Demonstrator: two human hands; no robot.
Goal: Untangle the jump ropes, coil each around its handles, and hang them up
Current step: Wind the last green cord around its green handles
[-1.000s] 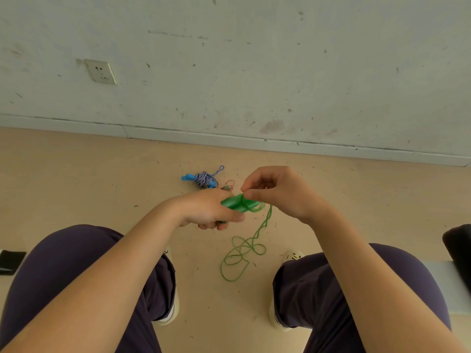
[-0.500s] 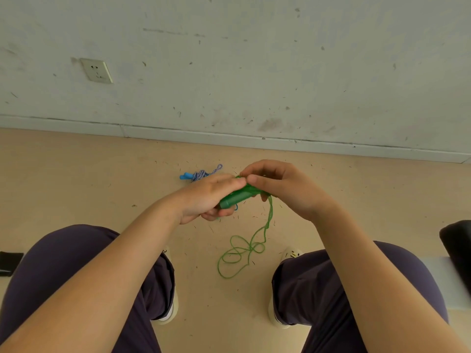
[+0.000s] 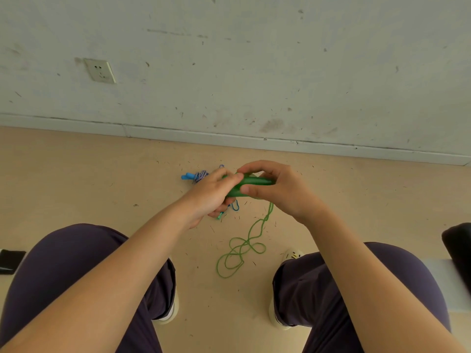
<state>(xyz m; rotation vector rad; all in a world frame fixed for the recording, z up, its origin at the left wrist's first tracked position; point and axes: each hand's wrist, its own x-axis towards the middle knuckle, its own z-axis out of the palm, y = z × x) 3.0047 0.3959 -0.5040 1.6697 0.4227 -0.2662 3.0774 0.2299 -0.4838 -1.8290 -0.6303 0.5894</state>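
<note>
Both hands hold the green jump rope handles (image 3: 251, 183) above the floor, in front of my knees. My left hand (image 3: 211, 194) grips the lower left end of the handles. My right hand (image 3: 277, 187) pinches the right end between thumb and fingers. The thin green cord (image 3: 240, 249) hangs from under my right hand and lies in loose loops on the floor between my feet. A blue jump rope (image 3: 197, 176), with its blue-white cord wound round its blue handles, lies on the floor just behind my left hand, partly hidden by it.
A grey wall with a white socket (image 3: 100, 70) rises behind the beige floor (image 3: 76, 179). I sit with my knees apart on a pale bench (image 3: 443, 284). A black object (image 3: 10, 261) lies at the left edge and another (image 3: 458, 250) at the right.
My right hand moved down over the green handles and now pinches their right end. The loose green loops on the floor shifted slightly as the cord was drawn.
</note>
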